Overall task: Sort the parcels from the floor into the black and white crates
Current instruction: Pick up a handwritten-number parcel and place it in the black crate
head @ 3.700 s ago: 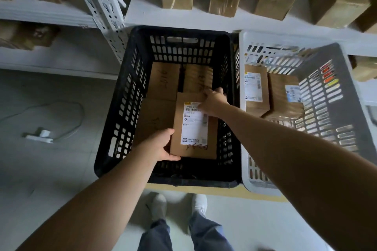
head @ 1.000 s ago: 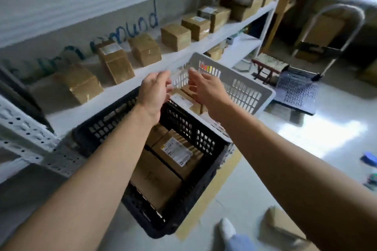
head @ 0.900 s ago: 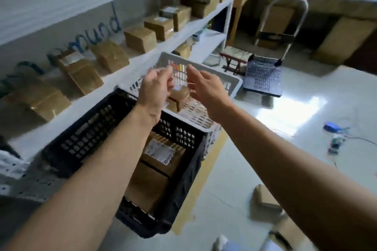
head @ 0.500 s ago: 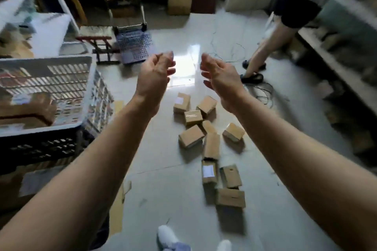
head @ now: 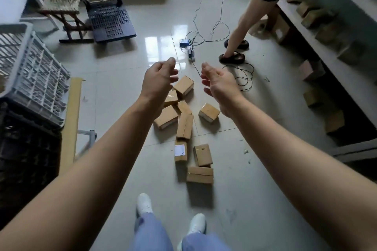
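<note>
Several brown cardboard parcels (head: 184, 126) lie scattered on the tiled floor ahead of my feet; one (head: 180, 150) shows a white label. My left hand (head: 158, 80) and my right hand (head: 219, 82) are stretched out above the pile, palms facing each other, fingers loosely curled, holding nothing. The white crate (head: 38, 79) stands at the left edge. Below it, at the lower left, is the black crate (head: 26, 149); its contents are out of sight.
Another person's legs in dark sandals (head: 232, 57) stand at the back right beside a power strip (head: 191, 53) and loose cables. A folding trolley (head: 111, 20) and a small stool (head: 61, 6) are at the back left. Shelves with boxes (head: 334, 120) line the right.
I have turned from the crates on the shelf to the floor. A parcel went into the black crate earlier; both hands are empty now and the parcel pile has come closer.
</note>
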The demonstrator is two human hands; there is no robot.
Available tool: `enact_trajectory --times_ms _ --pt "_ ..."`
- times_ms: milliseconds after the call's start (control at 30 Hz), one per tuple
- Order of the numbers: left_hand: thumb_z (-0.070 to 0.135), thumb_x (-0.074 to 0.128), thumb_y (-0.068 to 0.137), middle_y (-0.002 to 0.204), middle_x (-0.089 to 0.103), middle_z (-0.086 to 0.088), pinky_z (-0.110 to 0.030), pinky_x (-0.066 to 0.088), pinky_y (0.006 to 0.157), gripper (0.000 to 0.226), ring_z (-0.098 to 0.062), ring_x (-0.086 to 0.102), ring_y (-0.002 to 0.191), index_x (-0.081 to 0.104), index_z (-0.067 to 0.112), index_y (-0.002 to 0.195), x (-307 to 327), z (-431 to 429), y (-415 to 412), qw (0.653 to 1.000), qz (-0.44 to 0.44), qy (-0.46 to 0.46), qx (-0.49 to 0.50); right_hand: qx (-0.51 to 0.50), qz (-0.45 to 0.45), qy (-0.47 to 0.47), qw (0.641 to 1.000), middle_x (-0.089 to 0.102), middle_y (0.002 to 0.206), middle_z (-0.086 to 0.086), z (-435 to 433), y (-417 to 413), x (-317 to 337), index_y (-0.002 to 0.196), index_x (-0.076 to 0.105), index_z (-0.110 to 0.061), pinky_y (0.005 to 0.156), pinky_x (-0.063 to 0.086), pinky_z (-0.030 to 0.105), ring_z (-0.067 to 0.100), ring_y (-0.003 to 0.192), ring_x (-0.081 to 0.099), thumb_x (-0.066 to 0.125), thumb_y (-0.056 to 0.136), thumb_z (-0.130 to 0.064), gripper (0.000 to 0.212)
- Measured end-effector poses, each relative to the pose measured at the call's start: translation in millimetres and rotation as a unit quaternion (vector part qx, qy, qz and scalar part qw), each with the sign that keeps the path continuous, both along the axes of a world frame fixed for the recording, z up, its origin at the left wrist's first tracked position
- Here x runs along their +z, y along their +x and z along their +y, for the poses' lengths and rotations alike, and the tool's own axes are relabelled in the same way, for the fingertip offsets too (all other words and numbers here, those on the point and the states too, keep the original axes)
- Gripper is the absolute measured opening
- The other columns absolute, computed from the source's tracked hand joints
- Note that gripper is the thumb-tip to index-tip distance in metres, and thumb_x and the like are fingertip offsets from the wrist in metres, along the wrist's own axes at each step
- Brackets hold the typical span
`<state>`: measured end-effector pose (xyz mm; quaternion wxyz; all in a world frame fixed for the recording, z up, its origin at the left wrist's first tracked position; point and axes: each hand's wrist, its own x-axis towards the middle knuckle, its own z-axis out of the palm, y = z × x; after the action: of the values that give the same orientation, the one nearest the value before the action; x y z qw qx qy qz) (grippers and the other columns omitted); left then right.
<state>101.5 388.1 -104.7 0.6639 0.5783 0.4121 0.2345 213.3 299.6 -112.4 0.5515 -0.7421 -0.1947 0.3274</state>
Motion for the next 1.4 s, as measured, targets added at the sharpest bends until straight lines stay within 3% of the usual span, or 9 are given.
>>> enact_trajectory --times_ms 67,433,600,767,933,1067,1167,1300,1400 --pt "0.036 0.041 0.101 0.111 0.060 -0.007 -0.040 0.046 0.097 0.033 -0.023 0.059 0.107 0.054 0.009 0.115 -9.1 -3.1 0.1 1.000 0.010 -0.013 0.021 0.017 0.005 -0.011 1.000 0.060 0.124 0.011 5.1 4.3 -6.9 0.117 0.059 -0.005 0.104 0.043 0.046 0.025 0.118 0.055 0.051 0.095 -0.042 0.044" --pt "0.032 0.037 0.102 0.108 0.054 -0.011 -0.020 0.045 0.059 0.030 -0.020 0.056 0.092 0.053 0.008 0.109 -77.8 60.5 42.9 0.987 0.037 -0.124 0.096 0.107 -0.012 -0.078 0.991 0.064 0.099 0.009 95.0 48.4 -62.4 0.105 0.062 -0.002 0.089 0.049 0.038 0.026 0.102 0.059 0.047 0.098 -0.037 0.039" --pt "0.029 0.040 0.100 0.086 0.057 -0.002 -0.034 0.047 0.087 0.023 -0.019 0.057 0.086 0.055 0.012 0.097 -132.3 94.1 85.0 0.972 0.073 -0.179 0.135 0.136 -0.028 -0.110 0.984 0.056 0.080 -0.007 136.7 91.0 -113.0 0.108 0.062 -0.006 0.062 0.040 0.017 0.003 0.074 0.051 0.045 0.099 -0.037 0.037" --pt "0.029 0.043 0.097 0.079 0.056 -0.001 -0.035 0.043 0.086 0.023 -0.022 0.055 0.087 0.054 0.019 0.080 -198.1 113.7 118.2 0.950 0.086 -0.229 0.192 0.166 -0.029 -0.158 0.973 0.061 0.091 0.004 173.2 128.1 -183.8 0.107 0.064 -0.003 0.072 0.042 0.029 0.016 0.085 0.055 0.048 0.097 -0.038 0.040" --pt "0.028 0.044 0.095 0.090 0.057 -0.006 -0.034 0.044 0.088 0.019 -0.023 0.058 0.092 0.055 0.015 0.085 -302.5 119.8 140.0 0.901 0.095 -0.303 0.295 0.250 -0.023 -0.217 0.943 0.064 0.099 0.011 203.0 167.7 -285.0 0.105 0.064 -0.004 0.072 0.048 0.029 0.023 0.089 0.059 0.046 0.098 -0.038 0.039" --pt "0.031 0.043 0.097 0.108 0.057 -0.009 -0.035 0.042 0.089 0.037 -0.026 0.058 0.106 0.054 0.007 0.122 -396.5 105.8 156.0 0.845 0.117 -0.366 0.371 0.321 -0.046 -0.262 0.909 0.061 0.087 0.001 212.6 193.6 -374.1 0.104 0.063 -0.009 0.064 0.043 0.021 0.009 0.074 0.054 0.046 0.097 -0.041 0.037" --pt "0.030 0.040 0.100 0.122 0.054 -0.012 -0.037 0.042 0.089 0.043 -0.029 0.056 0.110 0.048 0.005 0.133 -468.1 94.3 162.7 0.805 0.122 -0.409 0.412 0.362 -0.066 -0.283 0.886 0.062 0.089 0.001 212.4 209.6 -446.2 0.100 0.063 -0.010 0.066 0.047 0.023 0.011 0.078 0.057 0.046 0.097 -0.041 0.035" --pt "0.031 0.042 0.097 0.092 0.048 -0.007 -0.031 0.038 0.061 0.028 -0.019 0.046 0.071 0.051 0.010 0.114 -557.2 85.3 169.4 0.770 0.152 -0.431 0.446 0.394 -0.082 -0.295 0.867 0.064 0.097 0.007 213.2 223.3 -539.5 0.111 0.064 -0.005 0.080 0.052 0.034 0.021 0.090 0.061 0.047 0.097 -0.042 0.043" --pt "0.030 0.044 0.097 0.074 0.039 -0.004 -0.027 0.032 0.057 0.028 -0.018 0.036 0.065 0.051 0.012 0.117 -615.1 80.8 177.8 0.753 0.171 -0.445 0.453 0.405 -0.095 -0.312 0.854 0.063 0.111 0.009 217.7 232.7 -599.3 0.121 0.059 -0.005 0.090 0.050 0.036 0.023 0.102 0.060 0.047 0.096 -0.045 0.049"
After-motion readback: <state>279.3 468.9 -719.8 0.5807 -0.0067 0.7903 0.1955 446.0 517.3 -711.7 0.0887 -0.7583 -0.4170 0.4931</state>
